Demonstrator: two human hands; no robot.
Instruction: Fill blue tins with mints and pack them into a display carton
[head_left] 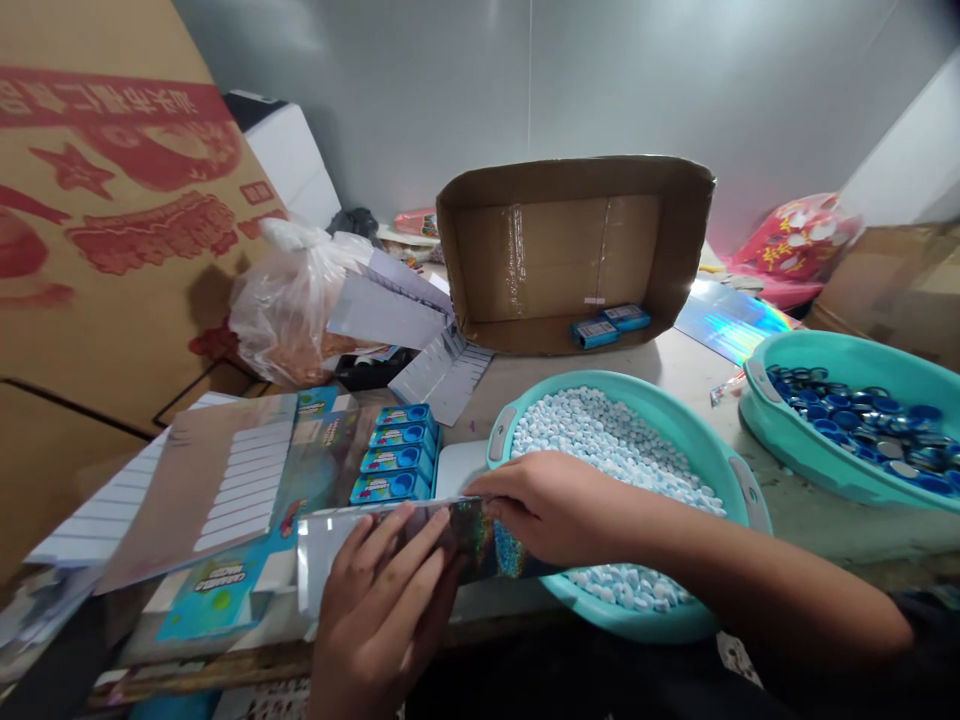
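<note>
A shiny printed carton (499, 540), partly folded, with a pale inner side, is at the table's front edge between my hands. My left hand (386, 605) grips it with fingers laid over its near side. At its top edge, the thumb and fingers of my right hand (551, 505) pinch the card. Just behind it stand several small blue tins (394, 460) in a row, beside a white pad (459, 470). My right forearm crosses a turquoise basin (739, 490) filled with small pale-blue and white tablets (600, 430).
An open brown box (570, 250) on its side holds blue packs (611, 325). At right, another turquoise basin (817, 465) contains round blue-and-silver pieces (862, 420). Flat card sheets (217, 480) lie left, below a large printed carton (112, 200) and a plastic bag (277, 300).
</note>
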